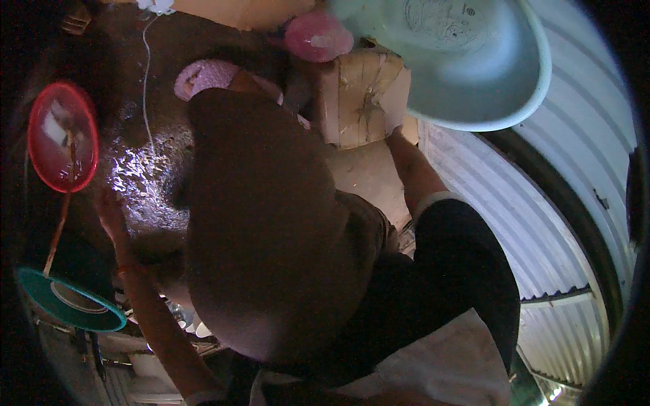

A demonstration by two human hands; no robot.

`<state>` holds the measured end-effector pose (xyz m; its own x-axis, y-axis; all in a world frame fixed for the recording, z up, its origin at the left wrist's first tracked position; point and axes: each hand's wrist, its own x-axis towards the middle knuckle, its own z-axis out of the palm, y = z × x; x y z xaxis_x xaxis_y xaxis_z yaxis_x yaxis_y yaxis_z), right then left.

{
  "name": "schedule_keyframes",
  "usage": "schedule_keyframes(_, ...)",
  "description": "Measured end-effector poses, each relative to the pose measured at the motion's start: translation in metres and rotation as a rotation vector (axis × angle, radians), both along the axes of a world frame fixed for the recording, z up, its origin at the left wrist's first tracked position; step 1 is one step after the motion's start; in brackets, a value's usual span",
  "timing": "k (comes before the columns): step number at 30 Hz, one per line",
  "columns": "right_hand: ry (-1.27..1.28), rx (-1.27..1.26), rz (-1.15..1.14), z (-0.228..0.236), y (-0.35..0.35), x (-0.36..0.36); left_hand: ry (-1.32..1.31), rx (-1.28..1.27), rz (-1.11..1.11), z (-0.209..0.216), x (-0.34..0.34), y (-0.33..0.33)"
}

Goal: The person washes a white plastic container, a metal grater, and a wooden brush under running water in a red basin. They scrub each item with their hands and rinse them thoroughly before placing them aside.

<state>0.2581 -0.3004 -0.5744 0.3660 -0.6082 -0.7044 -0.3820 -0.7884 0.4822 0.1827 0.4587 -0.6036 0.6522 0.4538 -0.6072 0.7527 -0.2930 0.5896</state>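
While the cardboard box (362,101) touches my right grip (398,138) at eleven o'clock, I cannot tell whether it or my left grip (108,208) is closed.

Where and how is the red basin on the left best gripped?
Probably the right side of the red basin, rim pinched between thumb and fingers, coming from the lower right, where the left hand is. Its open side faces the camera, so the rim is exposed, and the stick crosses the lower edge, away from that side.
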Motion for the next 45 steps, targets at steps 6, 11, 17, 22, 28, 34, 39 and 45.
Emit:
schedule_keyframes(6, 0.289, 0.506, 0.568, 0.105, 0.042, -0.136, 0.161, 0.048, -0.04, -0.015, -0.015, -0.012)
schedule_keyframes(11, 0.63, 0.36, 0.52, 0.224, 0.028, -0.093, -0.061, -0.164, 0.01, -0.061, -0.049, -0.033)
schedule_keyframes(17, 0.116, 0.359, 0.509, 0.357, 0.088, 0.094, -0.007, 0.392, -0.593, -0.1, -0.065, -0.061)
schedule_keyframes(22, -0.205, 0.241, 0.934, 0.439, 0.186, 0.218, -0.358, -0.29, 0.191, -0.087, -0.049, -0.065)
schedule_keyframes(28, -0.472, 0.606, 0.777, 0.453, 0.267, 0.273, -0.187, -0.159, 0.294, -0.047, -0.064, -0.068)
schedule_keyframes(34, -0.65, 0.667, 0.814, 0.491, 0.308, 0.305, -0.178, -0.277, 0.681, 0.037, -0.041, -0.088)
schedule_keyframes(39, -0.744, 0.858, 0.8, 0.479, 0.338, 0.325, -0.178, -0.295, 0.778, 0.108, -0.041, -0.098)
schedule_keyframes(45, -0.546, 0.826, 1.171, 0.379, 0.417, 0.393, -0.162, -0.228, 0.637, 0.16, -0.073, -0.114)
